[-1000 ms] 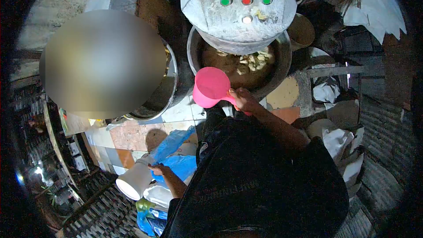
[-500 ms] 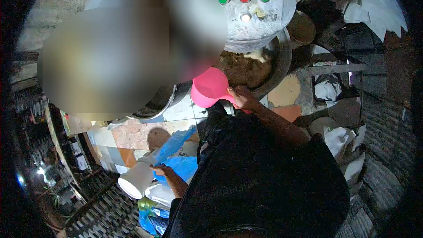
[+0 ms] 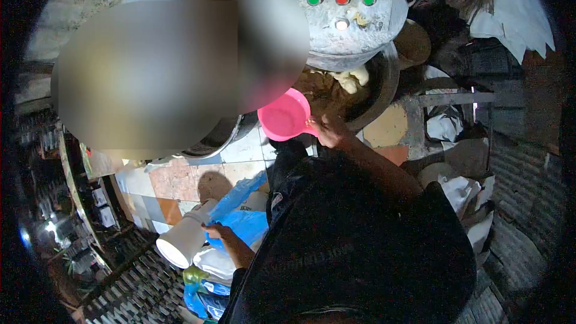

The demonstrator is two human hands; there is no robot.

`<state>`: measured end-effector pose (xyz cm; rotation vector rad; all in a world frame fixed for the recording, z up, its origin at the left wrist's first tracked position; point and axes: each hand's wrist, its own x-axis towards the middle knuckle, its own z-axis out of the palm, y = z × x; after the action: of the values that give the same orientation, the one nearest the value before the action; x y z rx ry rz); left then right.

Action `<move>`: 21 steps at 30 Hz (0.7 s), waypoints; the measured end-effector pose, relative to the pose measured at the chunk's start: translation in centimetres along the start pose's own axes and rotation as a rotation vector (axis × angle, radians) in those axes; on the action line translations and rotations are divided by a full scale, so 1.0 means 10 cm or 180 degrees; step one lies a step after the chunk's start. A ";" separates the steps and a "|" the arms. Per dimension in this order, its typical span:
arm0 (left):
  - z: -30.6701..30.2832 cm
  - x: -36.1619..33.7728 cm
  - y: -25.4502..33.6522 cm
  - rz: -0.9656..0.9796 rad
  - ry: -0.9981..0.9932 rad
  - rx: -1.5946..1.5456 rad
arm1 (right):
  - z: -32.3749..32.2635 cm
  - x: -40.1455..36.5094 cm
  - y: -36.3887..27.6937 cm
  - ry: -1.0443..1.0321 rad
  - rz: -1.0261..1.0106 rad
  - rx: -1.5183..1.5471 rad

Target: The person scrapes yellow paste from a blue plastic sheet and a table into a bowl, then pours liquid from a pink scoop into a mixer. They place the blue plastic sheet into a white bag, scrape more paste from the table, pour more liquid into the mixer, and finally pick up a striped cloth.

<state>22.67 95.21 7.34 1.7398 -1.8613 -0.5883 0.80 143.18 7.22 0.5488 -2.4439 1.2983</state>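
My right hand [image 3: 329, 131] is closed round the handle of a pink plastic dipper [image 3: 284, 115], its mouth turned up toward me. The dipper is beside the near rim of a large round bowl [image 3: 387, 93], in which a brown mass [image 3: 324, 91] and pale lumps [image 3: 353, 78] show. Low at my left side, my left hand [image 3: 217, 231] has its fingers curled, and I cannot make out what they hold, if anything. It overlaps a blue plastic bag [image 3: 243, 228] and is next to a tipped white bucket [image 3: 180, 241].
A flour-dusted machine housing [image 3: 354, 18] with green and red buttons overhangs the bowl. At left a metal pot rim [image 3: 231, 135] shows below a large blurred patch. Filled bags [image 3: 207, 291] lie below my left hand. White sacks [image 3: 462, 195] stand at right on the tiled floor [image 3: 174, 181].
The dipper has tipped so its round mouth faces me more. More of the pale lumps shows in the bowl. The view has shifted slightly; my left hand stays near the bucket and blue bag.
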 end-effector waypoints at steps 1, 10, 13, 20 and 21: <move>0.01 0.03 0.00 -0.0020 -0.0007 -0.0042 | -0.01 0.05 0.00 0.0534 -0.1064 -0.0834; 0.08 0.46 -0.14 -0.0295 -0.0127 -0.0908 | -0.71 1.50 -1.05 -0.2004 0.1477 -0.0590; 0.02 0.71 -0.47 -0.0424 -0.0385 -0.1731 | -0.84 2.04 -1.41 -0.2194 0.1663 0.0023; -0.53 0.90 -0.59 -0.1761 -0.0604 -0.2571 | -0.77 3.26 -1.85 -0.2125 0.0398 0.0662; -0.50 0.98 -0.79 -0.1373 -0.0817 -0.2627 | -0.70 3.45 -1.88 -0.2176 -0.0211 0.0571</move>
<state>31.55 84.97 6.94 1.5016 -1.0885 -1.5456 -19.79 133.09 39.85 1.2911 -2.7940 1.4905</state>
